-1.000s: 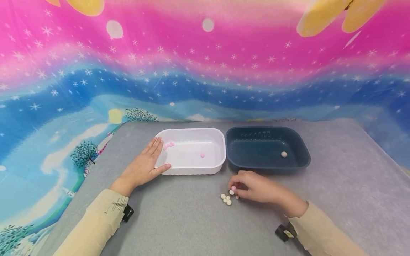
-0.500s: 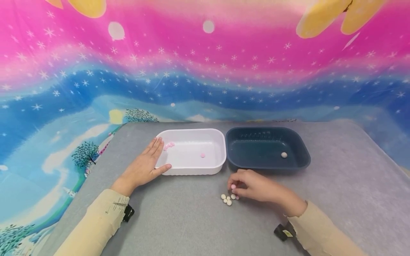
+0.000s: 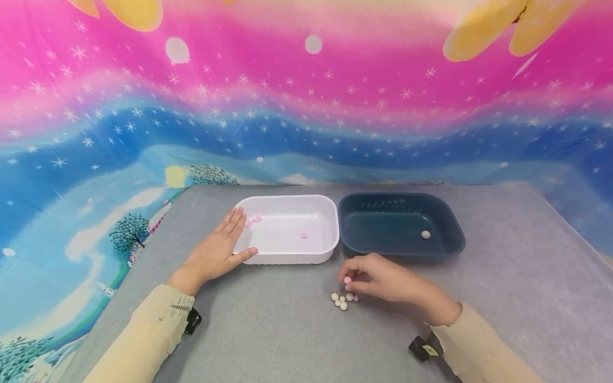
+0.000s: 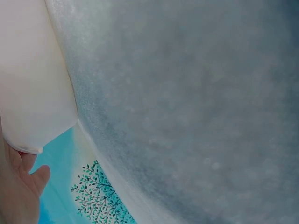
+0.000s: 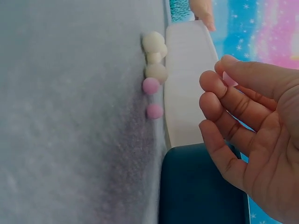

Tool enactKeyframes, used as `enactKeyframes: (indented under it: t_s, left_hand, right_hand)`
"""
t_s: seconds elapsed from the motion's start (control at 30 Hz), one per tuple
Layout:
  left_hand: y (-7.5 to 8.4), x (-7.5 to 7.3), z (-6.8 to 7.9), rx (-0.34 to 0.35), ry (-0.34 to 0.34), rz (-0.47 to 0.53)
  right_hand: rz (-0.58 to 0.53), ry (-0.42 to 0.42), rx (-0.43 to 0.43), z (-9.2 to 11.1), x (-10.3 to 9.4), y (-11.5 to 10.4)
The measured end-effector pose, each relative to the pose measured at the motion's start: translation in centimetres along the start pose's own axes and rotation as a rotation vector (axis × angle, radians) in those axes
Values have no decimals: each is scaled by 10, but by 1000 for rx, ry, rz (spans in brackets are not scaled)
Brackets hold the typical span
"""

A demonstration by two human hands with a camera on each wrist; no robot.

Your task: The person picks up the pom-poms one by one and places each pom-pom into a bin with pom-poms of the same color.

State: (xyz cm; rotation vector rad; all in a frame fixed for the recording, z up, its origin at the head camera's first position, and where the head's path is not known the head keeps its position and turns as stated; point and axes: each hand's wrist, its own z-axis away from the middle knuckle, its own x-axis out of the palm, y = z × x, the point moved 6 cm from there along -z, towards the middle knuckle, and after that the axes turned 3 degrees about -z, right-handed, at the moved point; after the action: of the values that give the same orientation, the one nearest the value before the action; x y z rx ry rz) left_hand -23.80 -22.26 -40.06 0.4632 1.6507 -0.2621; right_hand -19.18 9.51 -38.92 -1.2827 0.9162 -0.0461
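My right hand (image 3: 383,277) pinches a small pink ball (image 3: 347,280) between thumb and fingertips, a little above the table. In the right wrist view the held pink ball (image 5: 229,79) is mostly hidden by the fingers. Just below that hand lie several cream balls (image 3: 344,306), clustered with a pink ball (image 3: 356,298). The right wrist view reveals two pink balls (image 5: 151,86) on the cloth. With fingers straight, my left hand (image 3: 213,256) rests against the left end of a white basin (image 3: 287,257). Inside that basin are several pink balls (image 3: 254,220), one (image 3: 304,235) apart from the others.
A dark blue-green basin (image 3: 383,236) stands right beside the white one, with a single cream ball (image 3: 425,234) inside. Both sit on a grey cloth-covered table (image 3: 268,324). Behind the table hangs a colourful printed backdrop (image 3: 306,106).
A cream ball that was at the right fingertips has come down beside the cluster on the table. The pink ball stays in the fingers. My left hand has kept its place.
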Motion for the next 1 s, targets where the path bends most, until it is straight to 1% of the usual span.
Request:
enactKeyframes:
  t_s: [0.2,0.3,0.43,0.63,0.83,1.0]
  left_hand:
    - [1,0,0,-4,-17,-8]
    - [0,1,0,-13,-28,-7]
    - [0,1,0,-14,-25,-9]
    - [0,1,0,-14,-15,-9]
    - [1,1,0,-8,-11,2]
    - [1,1,-1,-8,-13,2]
  right_hand:
    - [13,19,-15,0,-1,-2]
    - [-2,22,-24,-1,-1,-3]
    - [0,34,-35,-3,-4,-5]
    - [37,42,-32,-7,-7,-11]
    - [23,43,-40,-10,-8,-13]
    - [39,47,-54,-13,-8,-14]
